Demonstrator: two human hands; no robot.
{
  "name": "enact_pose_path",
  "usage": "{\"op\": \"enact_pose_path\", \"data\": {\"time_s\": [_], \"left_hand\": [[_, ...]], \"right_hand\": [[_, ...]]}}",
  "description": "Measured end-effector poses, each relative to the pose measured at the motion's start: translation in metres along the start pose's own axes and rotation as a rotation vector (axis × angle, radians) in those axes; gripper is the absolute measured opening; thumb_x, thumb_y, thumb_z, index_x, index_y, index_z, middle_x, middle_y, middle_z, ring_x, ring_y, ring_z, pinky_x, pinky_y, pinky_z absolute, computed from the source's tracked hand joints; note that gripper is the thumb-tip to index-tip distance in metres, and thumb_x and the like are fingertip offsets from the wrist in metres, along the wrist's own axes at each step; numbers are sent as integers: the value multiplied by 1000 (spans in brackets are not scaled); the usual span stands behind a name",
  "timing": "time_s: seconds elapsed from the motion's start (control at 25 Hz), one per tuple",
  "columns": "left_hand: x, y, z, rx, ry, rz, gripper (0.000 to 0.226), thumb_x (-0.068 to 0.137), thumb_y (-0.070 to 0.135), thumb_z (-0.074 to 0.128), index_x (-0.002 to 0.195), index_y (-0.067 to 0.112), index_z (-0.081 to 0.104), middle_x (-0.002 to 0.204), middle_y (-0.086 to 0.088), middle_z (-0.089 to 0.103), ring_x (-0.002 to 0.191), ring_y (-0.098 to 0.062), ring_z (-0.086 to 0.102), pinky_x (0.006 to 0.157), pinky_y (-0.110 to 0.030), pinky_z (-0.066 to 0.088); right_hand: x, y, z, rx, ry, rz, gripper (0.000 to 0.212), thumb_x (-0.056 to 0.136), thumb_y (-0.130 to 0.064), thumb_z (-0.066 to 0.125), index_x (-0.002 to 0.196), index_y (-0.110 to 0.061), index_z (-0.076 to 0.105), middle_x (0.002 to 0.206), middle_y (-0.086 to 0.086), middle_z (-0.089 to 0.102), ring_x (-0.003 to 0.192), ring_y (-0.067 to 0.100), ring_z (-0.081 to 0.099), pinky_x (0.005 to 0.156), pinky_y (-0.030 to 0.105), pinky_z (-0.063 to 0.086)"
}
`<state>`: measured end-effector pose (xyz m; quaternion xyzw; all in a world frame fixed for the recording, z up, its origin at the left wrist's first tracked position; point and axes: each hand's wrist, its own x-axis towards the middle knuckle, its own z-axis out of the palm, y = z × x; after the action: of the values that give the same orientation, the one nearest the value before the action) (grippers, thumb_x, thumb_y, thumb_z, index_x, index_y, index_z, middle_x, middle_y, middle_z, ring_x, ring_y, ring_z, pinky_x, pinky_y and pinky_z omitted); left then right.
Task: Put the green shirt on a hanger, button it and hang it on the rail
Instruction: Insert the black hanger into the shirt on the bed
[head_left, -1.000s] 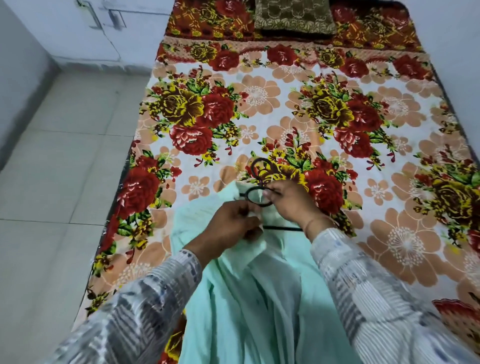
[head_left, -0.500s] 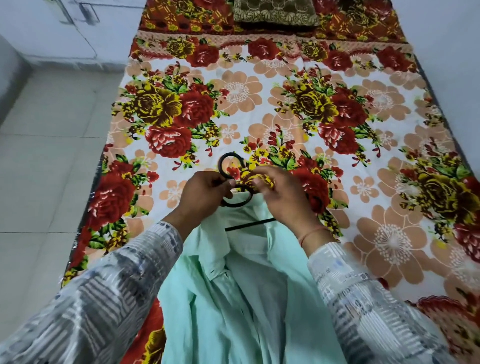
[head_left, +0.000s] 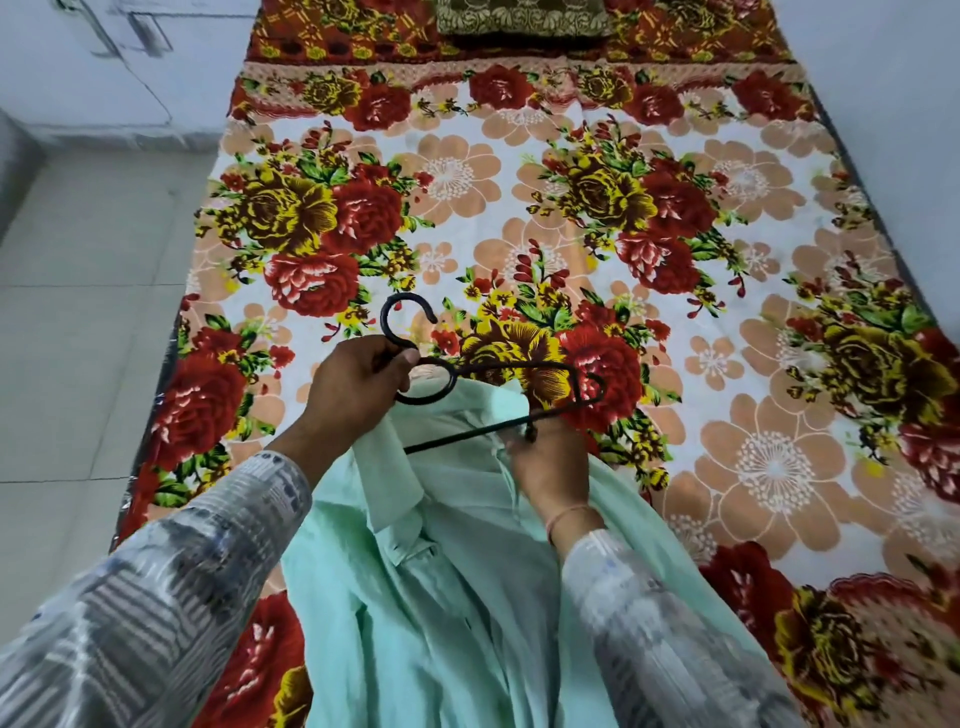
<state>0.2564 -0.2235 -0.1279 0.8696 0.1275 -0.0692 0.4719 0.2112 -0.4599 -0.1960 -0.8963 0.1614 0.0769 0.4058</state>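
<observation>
A pale mint-green shirt (head_left: 457, 587) lies front open on the flowered bed, collar towards the far end. A black hanger (head_left: 511, 370) is raised above the collar. Its left arm is inside the shirt's left shoulder; its right arm and bottom bar show bare. My left hand (head_left: 358, 387) grips the hanger's neck just below the hook (head_left: 404, 312). My right hand (head_left: 545, 462) pinches the shirt's right front edge near the collar, right under the hanger's bottom bar. No rail is in view.
The bed (head_left: 597, 218) with its red, yellow and peach flower sheet fills the middle and right. A brown cushion (head_left: 519, 18) lies at the far end. Pale floor tiles (head_left: 83, 322) run along the left, with white cabinet doors (head_left: 119, 57) behind.
The hanger has come up and swung out, so its right arm now shows outside the shirt. My right hand left the hook and dropped to the shirt's right front edge. My left hand stays at the neck.
</observation>
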Motion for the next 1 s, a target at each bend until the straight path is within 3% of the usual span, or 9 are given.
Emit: {"op": "enact_pose_path", "data": {"time_s": [0.16,0.36,0.48,0.56,0.64,0.68,0.76,0.88,1.0], "left_hand": [[-7,-7,-8,58,57,-2,29,102,38,70,77,24,73,71,7,75,68,-16,64,70,-35,48],[-12,5,-1,-152,42,3,26,103,28,71,79,19,74,67,15,75,58,0,59,66,-28,45],[-17,10,-2,16,44,117,16,101,27,73,87,21,76,71,10,75,67,-4,65,70,-29,48],[-23,18,10,155,115,202,9,100,27,74,97,20,79,78,8,75,78,-15,69,73,-31,49],[-18,33,27,125,175,254,13,102,29,71,98,19,79,81,4,76,88,-23,70,74,-34,49],[-12,41,35,118,203,281,17,103,30,69,96,17,77,81,1,75,90,-27,69,72,-35,46],[9,49,50,189,270,327,23,104,29,63,98,9,74,87,-11,74,95,-37,66,74,-38,42],[29,34,64,408,155,299,38,96,20,65,126,-4,71,123,-30,71,117,-50,65,101,-51,48],[5,9,87,430,-6,198,49,89,12,76,136,1,69,137,-27,66,127,-49,61,108,-51,48]], "right_hand": [[50,7,-43,342,106,263,9,89,-30,78,86,-22,82,93,6,82,98,31,76,89,45,63],[65,-9,-103,165,201,-31,26,96,-33,74,99,-8,80,93,15,80,89,20,68,82,46,60],[68,-21,-128,45,262,-171,39,94,-39,76,96,0,78,95,25,77,81,31,73,70,38,53],[46,-44,-122,-42,393,-247,32,98,-35,72,88,-5,78,80,19,76,64,24,54,60,30,31],[10,-78,-97,25,475,-323,25,103,-30,66,93,-8,74,74,14,72,61,23,51,56,32,25],[-7,-90,-79,97,432,-369,19,104,-27,63,99,-10,71,78,13,74,66,25,57,57,34,31],[-23,-90,-47,82,99,-376,22,102,-22,59,120,-14,68,99,14,79,92,29,71,75,37,53],[-20,-54,-35,-92,-427,-224,41,99,-15,61,140,-13,65,138,13,71,129,32,64,106,31,47],[-12,-10,-46,-118,-335,-142,36,99,-6,57,132,-10,72,139,13,71,132,30,62,111,28,42]]}}
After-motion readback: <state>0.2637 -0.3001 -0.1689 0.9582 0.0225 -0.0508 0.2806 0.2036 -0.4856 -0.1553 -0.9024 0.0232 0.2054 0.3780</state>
